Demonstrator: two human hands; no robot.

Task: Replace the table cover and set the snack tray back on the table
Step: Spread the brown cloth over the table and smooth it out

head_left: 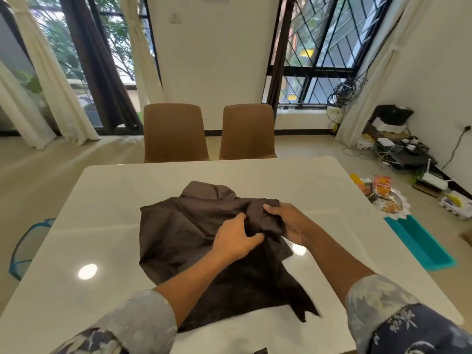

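My left hand (236, 238) and right hand (286, 223) pinch the bunched brown table cover (184, 231) to unfold it over the white table (102, 200).

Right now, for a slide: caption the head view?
Left hand and right hand grip a bunched dark brown cloth on the white table; snack tray sits on the floor.

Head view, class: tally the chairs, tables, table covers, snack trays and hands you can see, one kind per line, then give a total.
Brown chairs: 2
White table: 1
Dark brown table cover: 1
Snack tray, on the floor: 1
Hands, left hand and right hand, both gripping the cover: 2
Total: 7
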